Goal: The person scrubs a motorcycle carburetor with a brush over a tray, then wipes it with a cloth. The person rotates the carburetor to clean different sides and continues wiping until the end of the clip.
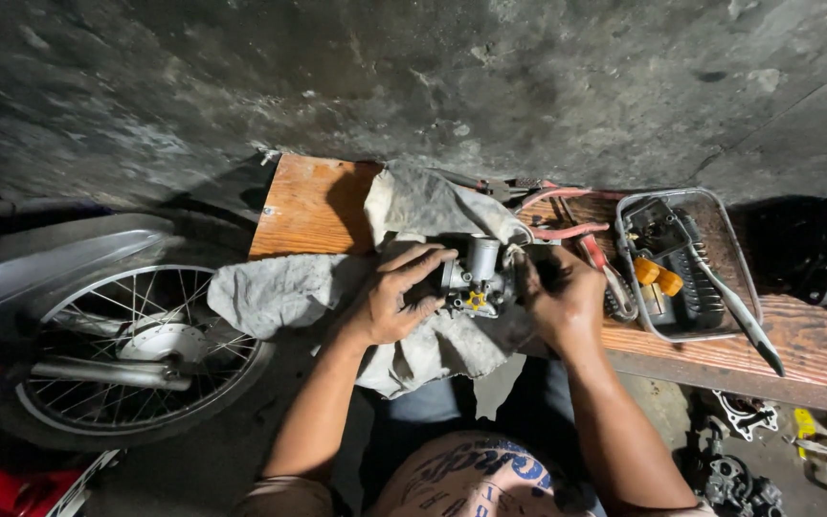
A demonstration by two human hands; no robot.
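Grey metal carburettor (474, 278), seemingly gripped between left hand (396, 299) and right hand (559, 299).

A wooden desk (313, 206) is set across the view, its orange-brown top worn and stained. A grey rag (284, 292) is spread over its middle and hangs off the near edge. On the rag a metal carburettor (476, 278) is rested. At the far edge, pliers with red handles (552, 206) are laid. To the right, a metal wire tray (744, 287) is placed on the wood, with dark parts and two small orange pieces inside. A long grey tool (739, 311) is laid over the tray's rim, its tip pointing past the near edge. Beyond the desk, a grey concrete floor (433, 77) is seen.
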